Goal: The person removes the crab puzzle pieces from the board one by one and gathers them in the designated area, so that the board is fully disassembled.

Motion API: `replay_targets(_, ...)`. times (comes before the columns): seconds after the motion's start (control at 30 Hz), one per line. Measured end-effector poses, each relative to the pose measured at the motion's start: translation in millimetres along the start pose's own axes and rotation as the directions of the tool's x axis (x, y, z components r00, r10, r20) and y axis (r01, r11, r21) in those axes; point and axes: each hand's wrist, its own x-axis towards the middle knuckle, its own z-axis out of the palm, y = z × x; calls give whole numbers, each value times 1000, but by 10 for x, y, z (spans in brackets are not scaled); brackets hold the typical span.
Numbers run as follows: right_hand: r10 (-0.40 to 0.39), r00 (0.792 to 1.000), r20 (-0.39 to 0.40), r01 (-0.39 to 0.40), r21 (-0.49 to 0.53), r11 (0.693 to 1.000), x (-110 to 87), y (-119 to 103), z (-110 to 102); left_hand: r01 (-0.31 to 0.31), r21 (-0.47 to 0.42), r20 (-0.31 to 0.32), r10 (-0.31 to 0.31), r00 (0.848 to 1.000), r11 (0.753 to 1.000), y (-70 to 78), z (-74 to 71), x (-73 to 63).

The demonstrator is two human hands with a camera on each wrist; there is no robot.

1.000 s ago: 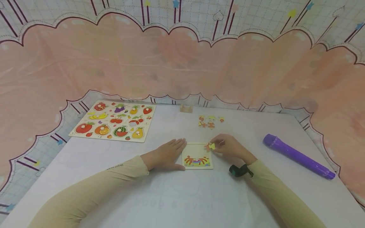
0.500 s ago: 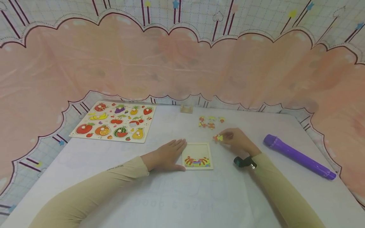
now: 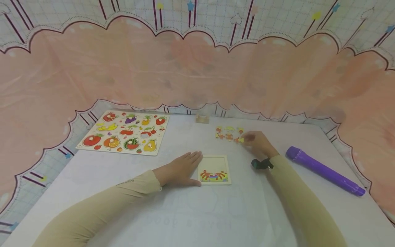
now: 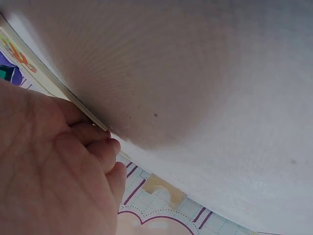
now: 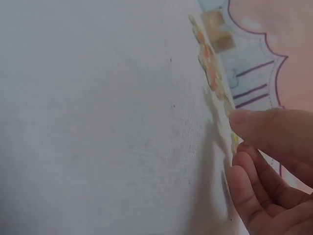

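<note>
A small wooden puzzle tray (image 3: pixel 229 171) lies on the table, its lower part filled with orange and rainbow-coloured pieces. Along its left edge rests my left hand (image 3: pixel 182 168), fingers extended to the upper corner and thumb at the lower one. The left wrist view shows those fingertips touching the tray's rim (image 4: pixel 73 100). Beyond the tray, my right hand (image 3: pixel 257 142) pinches an orange and yellow puzzle piece (image 3: pixel 239 140) between thumb and fingers, low over the table. Just left of it lie several loose puzzle pieces (image 3: pixel 228 129). In the right wrist view the fingers mostly hide the held piece.
A fruit puzzle board (image 3: pixel 123 133) lies at the back left. A small wooden block with a notch (image 3: pixel 202 119) stands near the back edge. To the right lies a purple microphone-shaped tube (image 3: pixel 325 171). A patterned curtain (image 3: pixel 197 75) hangs behind the table.
My right hand has carried the puzzle piece from above the tray's upper right corner, away and back to beside the loose pieces. The left hand has stayed at the tray.
</note>
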Motion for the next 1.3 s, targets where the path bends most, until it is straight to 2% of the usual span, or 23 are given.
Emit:
replay_targets(0.2,48,999,-11,-48,-13,999,92,10,-2,-6,3,-7,6,1000,1000,7,20,2)
replay_targets(0.5,42,998,-42,-42,-2,999,138,14,5,-15,17,-14,15,1000,1000,7,32,0)
replay_targets(0.8,79,996,-51,-79,11,997,150,-25,27,-11,27,-9,11,1000,1000,0,28,9)
replay_targets(1.17,116,993,-16,-116,-24,993,203,-21,10,-3,40,-7,3,1000,999,7,10,2)
replay_targets(1.3,107,994,-7,-107,-54,993,209,-25,-8,-3,49,-10,3,1000,999,10,7,-1)
